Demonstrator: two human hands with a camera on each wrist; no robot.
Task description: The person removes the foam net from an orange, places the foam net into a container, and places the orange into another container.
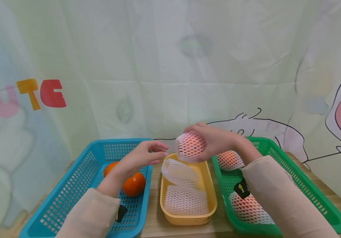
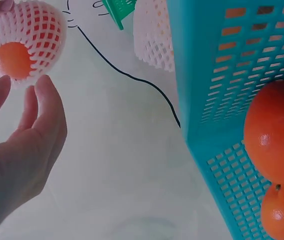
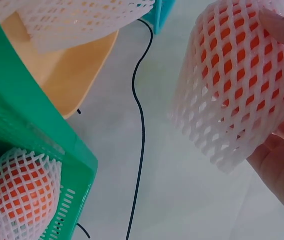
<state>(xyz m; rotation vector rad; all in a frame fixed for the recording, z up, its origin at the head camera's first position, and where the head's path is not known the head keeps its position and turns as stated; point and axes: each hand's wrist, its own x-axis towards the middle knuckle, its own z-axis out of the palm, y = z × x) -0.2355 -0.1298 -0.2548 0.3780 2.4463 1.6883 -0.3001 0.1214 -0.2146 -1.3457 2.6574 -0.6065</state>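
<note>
My right hand (image 1: 216,140) grips an orange in a white foam net (image 1: 191,145) above the yellow tray (image 1: 188,219). In the right wrist view the netted orange (image 3: 242,75) has loose net hanging past the fruit on one side. My left hand (image 1: 142,153) hovers over the inner edge of the blue basket (image 1: 149,198), holding nothing. The left wrist view shows its thumb and fingertips (image 2: 44,85) apart, just short of the netted fruit (image 2: 29,42). Bare oranges (image 1: 133,184) lie in the blue basket, partly behind the left forearm.
Flat foam nets (image 1: 185,200) lie in the yellow tray between the two baskets. The green basket (image 1: 307,190) on the right holds several netted oranges (image 1: 229,160), partly covered by my right forearm. A printed cloth (image 1: 164,66) hangs behind the wooden table (image 1: 153,211).
</note>
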